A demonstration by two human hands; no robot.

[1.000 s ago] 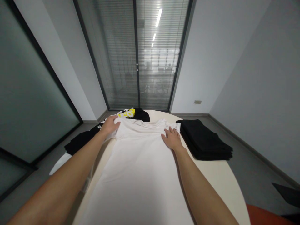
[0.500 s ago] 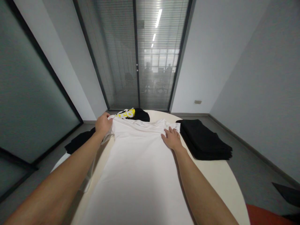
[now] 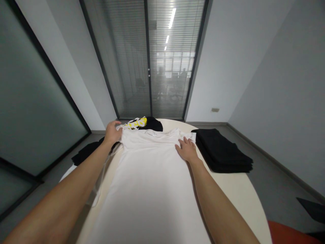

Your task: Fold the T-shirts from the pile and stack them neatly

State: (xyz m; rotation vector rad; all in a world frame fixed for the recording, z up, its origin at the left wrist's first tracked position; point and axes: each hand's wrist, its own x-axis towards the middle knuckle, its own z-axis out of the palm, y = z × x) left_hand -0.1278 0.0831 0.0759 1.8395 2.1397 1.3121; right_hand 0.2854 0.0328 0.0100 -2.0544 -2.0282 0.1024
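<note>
A white T-shirt (image 3: pixel 149 173) lies spread lengthwise on a round cream table (image 3: pixel 236 189), collar at the far end. My left hand (image 3: pixel 112 132) is closed on the shirt's far left shoulder and sleeve, holding it slightly off the table. My right hand (image 3: pixel 187 150) rests flat on the shirt's far right shoulder, fingers spread, pressing it down.
A stack of folded black garments (image 3: pixel 223 151) sits at the table's right edge. A black garment with yellow and white print (image 3: pixel 144 123) lies at the far end. Dark cloth (image 3: pixel 85 154) hangs off the left side. An orange seat (image 3: pixel 289 234) is at bottom right.
My left hand has shifted left and up from flat on the left shoulder, gripping and lifting that corner. My right hand has stayed in place.
</note>
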